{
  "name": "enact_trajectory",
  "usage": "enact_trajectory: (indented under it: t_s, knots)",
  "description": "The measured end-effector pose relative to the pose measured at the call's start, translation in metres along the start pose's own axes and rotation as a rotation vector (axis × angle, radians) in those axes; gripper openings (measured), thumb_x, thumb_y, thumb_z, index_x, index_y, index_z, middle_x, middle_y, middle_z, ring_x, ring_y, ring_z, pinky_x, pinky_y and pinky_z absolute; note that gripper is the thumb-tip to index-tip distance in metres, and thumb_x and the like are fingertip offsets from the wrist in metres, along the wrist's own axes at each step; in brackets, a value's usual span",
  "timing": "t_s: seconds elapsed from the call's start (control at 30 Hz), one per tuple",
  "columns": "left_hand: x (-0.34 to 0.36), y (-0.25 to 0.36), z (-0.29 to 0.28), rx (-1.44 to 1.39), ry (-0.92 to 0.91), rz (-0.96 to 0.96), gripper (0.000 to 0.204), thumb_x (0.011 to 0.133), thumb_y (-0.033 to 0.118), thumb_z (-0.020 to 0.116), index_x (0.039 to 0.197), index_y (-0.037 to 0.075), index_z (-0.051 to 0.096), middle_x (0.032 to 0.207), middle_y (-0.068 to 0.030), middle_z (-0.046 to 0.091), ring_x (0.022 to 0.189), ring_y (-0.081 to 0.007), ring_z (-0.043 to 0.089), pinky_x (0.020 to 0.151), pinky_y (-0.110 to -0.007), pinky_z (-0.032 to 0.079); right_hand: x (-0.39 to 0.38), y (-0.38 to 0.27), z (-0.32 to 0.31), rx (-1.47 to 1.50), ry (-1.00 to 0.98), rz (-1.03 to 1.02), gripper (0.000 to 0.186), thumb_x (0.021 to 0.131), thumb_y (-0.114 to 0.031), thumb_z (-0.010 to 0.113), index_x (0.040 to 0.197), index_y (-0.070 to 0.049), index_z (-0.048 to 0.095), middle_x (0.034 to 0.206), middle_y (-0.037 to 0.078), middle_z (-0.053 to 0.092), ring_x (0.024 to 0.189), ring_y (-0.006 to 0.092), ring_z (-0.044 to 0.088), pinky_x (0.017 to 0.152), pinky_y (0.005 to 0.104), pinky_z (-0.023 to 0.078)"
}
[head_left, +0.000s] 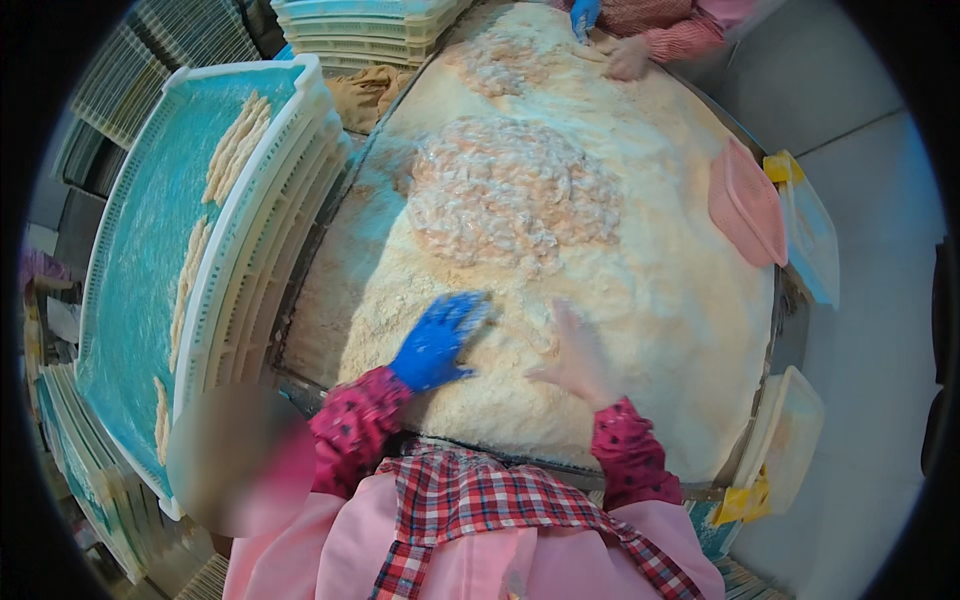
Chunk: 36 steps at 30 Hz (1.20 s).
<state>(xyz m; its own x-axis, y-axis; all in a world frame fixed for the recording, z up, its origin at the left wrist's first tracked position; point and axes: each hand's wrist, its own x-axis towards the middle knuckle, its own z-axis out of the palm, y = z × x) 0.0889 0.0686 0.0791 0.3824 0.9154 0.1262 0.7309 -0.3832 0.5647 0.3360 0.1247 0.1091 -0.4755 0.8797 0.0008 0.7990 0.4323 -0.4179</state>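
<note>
My left hand [438, 340], in a blue glove, lies on the pale crumbs [500, 410] near the table's front edge, its fingers spread. To its right my right hand [580, 358] rests on the same crumbs, fingers apart and a little blurred; it looks bare or thinly gloved. Neither hand shows anything in its grip. Whether a coated piece lies in the crumbs between them, I cannot tell. Just beyond my fingers sits a large heap of wet, pinkish raw meat pieces [515, 190].
At left stands a stack of white trays [245, 250]; the top one has a blue-green lining and rows of coated strips [238, 150]. A pink basket [748, 205] lies at the table's right. At the far side a co-worker's hands [627, 58] work by a smaller meat heap [500, 65].
</note>
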Motion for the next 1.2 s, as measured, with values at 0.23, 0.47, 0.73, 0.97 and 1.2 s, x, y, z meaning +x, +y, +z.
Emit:
enact_trajectory:
  t_s: [0.23,0.47,0.73,0.97,1.2]
  knots:
    - [0.009,-0.020,0.019,0.004,-0.155,-0.253,0.042,0.073,0.024,0.065,0.112,0.011,0.056,0.101,-0.0098,0.059,0.091,-0.0305,0.055,0.079,-0.042,0.043,-0.023,0.046,0.022,0.579,0.284,0.415,0.041,0.077,-0.011,0.062,0.116,-0.004,0.055,0.116,0.015,0.055,0.106,0.0295,0.054,0.090,0.0367,0.042]
    - [0.039,-0.003,0.066,-0.386,0.149,-0.333,0.031,0.078,0.019,0.062,0.105,0.005,0.059,0.106,-0.0094,0.060,0.094,-0.0254,0.057,0.078,-0.036,0.045,-0.011,0.012,0.014,0.371,0.291,0.047,0.036,0.085,-0.013,0.055,0.119,-0.002,0.052,0.121,0.016,0.053,0.116,0.0280,0.047,0.097,0.0358,0.037]
    - [0.009,0.044,0.060,-1.908,0.129,-0.515,0.057,0.092,0.023,0.047,0.140,0.005,0.022,0.139,-0.0105,0.035,0.123,-0.0211,0.039,0.102,-0.033,0.033,0.008,-0.065,0.039,0.146,0.282,-0.184,0.054,0.092,-0.032,0.038,0.138,-0.005,0.029,0.142,0.018,0.028,0.135,0.0302,0.020,0.109,0.0496,0.006]
    - [0.024,0.041,0.043,-1.956,0.591,-0.621,0.048,0.093,0.023,0.044,0.136,0.005,0.030,0.125,-0.0075,0.046,0.104,-0.0161,0.049,0.088,-0.029,0.043,0.043,-0.074,0.033,0.762,0.159,-0.332,0.059,0.089,-0.029,0.050,0.135,0.000,0.030,0.143,0.019,0.025,0.133,0.0306,0.023,0.106,0.0401,0.023]
    - [-0.001,0.050,-0.084,-2.072,0.513,-0.488,0.048,0.094,0.041,0.041,0.130,0.009,0.038,0.093,-0.0050,0.055,0.072,-0.0117,0.054,0.061,-0.024,0.048,0.187,0.092,0.027,0.172,0.446,0.044,0.027,0.080,-0.016,0.059,0.102,0.000,0.056,0.098,0.015,0.060,0.092,0.0249,0.057,0.081,0.0335,0.044]
